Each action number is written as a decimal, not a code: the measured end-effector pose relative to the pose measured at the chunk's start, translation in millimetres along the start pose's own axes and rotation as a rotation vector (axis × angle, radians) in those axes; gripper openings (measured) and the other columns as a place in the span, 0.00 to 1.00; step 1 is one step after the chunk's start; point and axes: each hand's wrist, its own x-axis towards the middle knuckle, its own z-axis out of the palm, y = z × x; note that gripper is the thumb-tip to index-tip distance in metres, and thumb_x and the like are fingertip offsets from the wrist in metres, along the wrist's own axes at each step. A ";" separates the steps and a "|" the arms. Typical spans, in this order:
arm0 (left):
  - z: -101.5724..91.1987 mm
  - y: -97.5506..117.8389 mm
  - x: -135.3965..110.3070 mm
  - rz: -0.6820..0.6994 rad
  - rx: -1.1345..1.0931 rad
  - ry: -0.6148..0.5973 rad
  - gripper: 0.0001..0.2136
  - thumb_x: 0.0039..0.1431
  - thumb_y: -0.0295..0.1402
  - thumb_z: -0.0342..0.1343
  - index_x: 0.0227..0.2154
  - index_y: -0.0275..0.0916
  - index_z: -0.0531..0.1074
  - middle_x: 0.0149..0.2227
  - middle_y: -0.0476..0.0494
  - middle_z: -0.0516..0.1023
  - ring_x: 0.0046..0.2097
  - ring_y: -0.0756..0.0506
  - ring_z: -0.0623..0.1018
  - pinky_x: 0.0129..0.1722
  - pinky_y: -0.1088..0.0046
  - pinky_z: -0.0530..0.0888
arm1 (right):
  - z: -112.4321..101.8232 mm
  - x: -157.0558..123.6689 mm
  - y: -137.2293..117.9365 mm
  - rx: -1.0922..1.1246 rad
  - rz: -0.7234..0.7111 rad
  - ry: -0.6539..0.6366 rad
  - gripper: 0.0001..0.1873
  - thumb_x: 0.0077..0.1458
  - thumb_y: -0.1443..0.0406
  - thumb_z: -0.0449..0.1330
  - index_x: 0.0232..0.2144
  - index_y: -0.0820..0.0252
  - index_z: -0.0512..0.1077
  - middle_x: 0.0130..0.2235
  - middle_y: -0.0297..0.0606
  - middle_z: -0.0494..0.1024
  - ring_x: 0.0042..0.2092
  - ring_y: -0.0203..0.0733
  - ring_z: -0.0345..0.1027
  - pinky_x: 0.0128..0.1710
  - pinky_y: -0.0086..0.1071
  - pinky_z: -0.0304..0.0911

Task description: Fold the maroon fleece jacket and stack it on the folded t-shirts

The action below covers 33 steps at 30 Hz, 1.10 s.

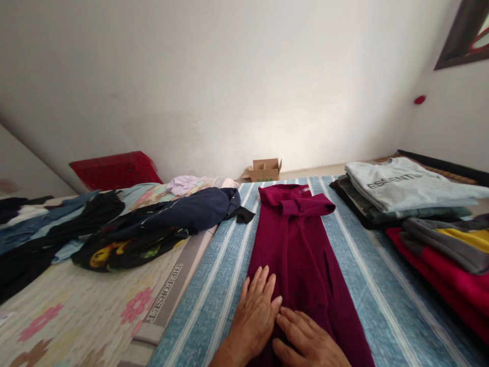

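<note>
Palms flat, gripping nothing, left hand (255, 312) and right hand (305, 340) press the maroon polo shirt (301, 244) on the blue striped sheet (376, 285). Open cardboard box (264, 169) by the wall, contents hidden.

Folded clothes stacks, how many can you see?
2, both at the right: the far stack topped by a grey printed T-shirt, the near stack of grey, yellow and red garments. More may lie outside the frame.

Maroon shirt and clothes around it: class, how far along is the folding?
Done: folded stack at the right, grey shirt on top. In hand: the maroon shirt, folded to a long strip, left hand and right hand flat on its near end. To do: the loose heap of dark clothes at the left.
</note>
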 end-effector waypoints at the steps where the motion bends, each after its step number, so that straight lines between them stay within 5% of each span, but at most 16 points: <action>1: 1.3 -0.1 0.8 -0.009 -0.002 -0.016 0.23 0.65 0.37 0.37 0.61 0.37 0.55 0.64 0.38 0.52 0.64 0.40 0.51 0.59 0.51 0.58 | 2.1 -0.8 -0.1 -0.003 0.001 0.030 0.10 0.60 0.65 0.50 0.37 0.53 0.71 0.43 0.39 0.78 0.46 0.42 0.71 0.42 0.35 0.69; 6: 1.8 1.2 1.7 -0.056 -0.023 -0.077 0.24 0.65 0.39 0.37 0.61 0.39 0.53 0.65 0.41 0.49 0.65 0.41 0.49 0.60 0.53 0.54 | 8.8 -2.5 -1.6 -0.013 0.000 0.128 0.11 0.61 0.65 0.49 0.35 0.54 0.71 0.42 0.37 0.78 0.47 0.40 0.70 0.45 0.34 0.68; 14: -39.7 19.3 25.3 -0.092 -0.104 -0.114 0.22 0.62 0.36 0.40 0.57 0.34 0.60 0.63 0.38 0.54 0.65 0.42 0.51 0.62 0.57 0.51 | -4.7 5.0 0.0 -0.022 -0.031 0.065 0.14 0.61 0.68 0.46 0.33 0.55 0.71 0.39 0.37 0.79 0.44 0.41 0.72 0.41 0.34 0.70; 19: -19.0 26.7 52.4 -0.112 -0.105 -0.092 0.25 0.63 0.39 0.39 0.59 0.29 0.58 0.63 0.34 0.53 0.65 0.40 0.50 0.62 0.57 0.51 | -6.8 7.1 4.5 -0.020 -0.061 0.038 0.16 0.62 0.67 0.44 0.35 0.54 0.71 0.38 0.35 0.80 0.41 0.41 0.74 0.37 0.33 0.71; 24: 6.5 26.8 52.1 -0.118 -0.097 -0.003 0.25 0.63 0.40 0.39 0.58 0.30 0.59 0.63 0.35 0.55 0.64 0.40 0.52 0.62 0.57 0.52 | -8.2 4.3 6.7 0.038 -0.063 0.006 0.09 0.59 0.67 0.51 0.37 0.55 0.71 0.38 0.36 0.80 0.39 0.41 0.74 0.38 0.30 0.70; 28: 13.4 25.9 47.6 -0.120 -0.110 0.085 0.22 0.62 0.37 0.43 0.55 0.31 0.63 0.60 0.35 0.62 0.62 0.40 0.58 0.61 0.56 0.56 | -27.3 22.3 15.6 0.285 0.067 -0.101 0.07 0.59 0.65 0.52 0.32 0.57 0.70 0.33 0.37 0.79 0.35 0.38 0.74 0.37 0.27 0.69; 33: 14.2 27.4 44.9 -0.074 -0.132 0.240 0.14 0.59 0.31 0.46 0.47 0.34 0.69 0.52 0.36 0.71 0.56 0.39 0.67 0.57 0.54 0.62 | -33.6 74.3 64.2 0.359 0.467 -0.370 0.10 0.59 0.67 0.50 0.29 0.58 0.70 0.30 0.37 0.75 0.34 0.38 0.70 0.35 0.31 0.66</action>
